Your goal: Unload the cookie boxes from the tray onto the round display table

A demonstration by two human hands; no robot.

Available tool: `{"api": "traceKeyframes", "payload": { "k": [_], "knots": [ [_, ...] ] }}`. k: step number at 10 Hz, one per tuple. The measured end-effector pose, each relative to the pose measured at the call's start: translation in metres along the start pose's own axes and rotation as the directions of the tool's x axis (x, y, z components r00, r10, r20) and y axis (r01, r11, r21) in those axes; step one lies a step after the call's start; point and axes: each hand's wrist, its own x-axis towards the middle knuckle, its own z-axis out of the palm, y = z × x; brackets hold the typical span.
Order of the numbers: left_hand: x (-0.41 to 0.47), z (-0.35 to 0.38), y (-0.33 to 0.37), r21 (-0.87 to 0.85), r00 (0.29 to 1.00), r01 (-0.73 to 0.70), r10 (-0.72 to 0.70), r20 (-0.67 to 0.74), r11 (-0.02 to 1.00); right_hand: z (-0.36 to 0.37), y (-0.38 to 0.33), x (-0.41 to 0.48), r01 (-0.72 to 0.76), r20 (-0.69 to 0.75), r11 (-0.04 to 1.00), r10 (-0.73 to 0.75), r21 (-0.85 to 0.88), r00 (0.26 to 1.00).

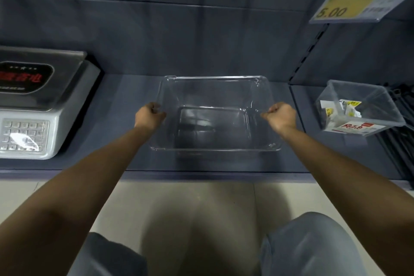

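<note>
A clear plastic tray [215, 148] rests on a grey shelf in front of me, and nothing lies inside it. My left hand [150, 114] is closed on the tray's left rim. My right hand [281, 114] is closed on its right rim. Both arms reach straight forward from the bottom of the view. No cookie boxes and no round display table are in view.
A white weighing scale [33, 107] with a keypad stands on the grey shelf [125, 159] at the left. A small clear bin [385, 116] with paper tags sits at the right. Yellow price tags [349, 4] hang above. Beige floor lies below the shelf edge.
</note>
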Motion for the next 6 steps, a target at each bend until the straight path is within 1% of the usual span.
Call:
{"api": "traceKeyframes", "payload": {
  "k": [1,2,4,5,6],
  "knots": [
    [0.009,-0.002,-0.002,-0.005,0.999,-0.002,0.002,0.045,1.000,0.000,0.002,0.000,-0.002,0.021,1.000,0.002,-0.005,1.000],
    [0.011,-0.005,-0.004,0.005,0.998,-0.008,0.008,0.059,1.000,-0.001,0.003,0.000,0.018,0.031,1.000,-0.018,0.000,0.999],
    [-0.018,-0.029,-0.001,0.073,1.000,0.005,-0.005,0.003,0.997,-0.031,0.004,-0.031,0.038,-0.013,0.995,-0.037,0.087,0.999],
    [-0.082,-0.058,-0.025,0.175,0.993,0.115,-0.118,0.008,0.978,-0.065,0.036,-0.093,0.023,-0.055,0.999,-0.021,0.028,0.998],
    [-0.134,-0.076,-0.037,0.282,0.968,0.242,-0.251,-0.002,0.929,-0.085,0.060,-0.139,-0.101,0.011,0.988,0.103,-0.119,0.995]
  ]
}}
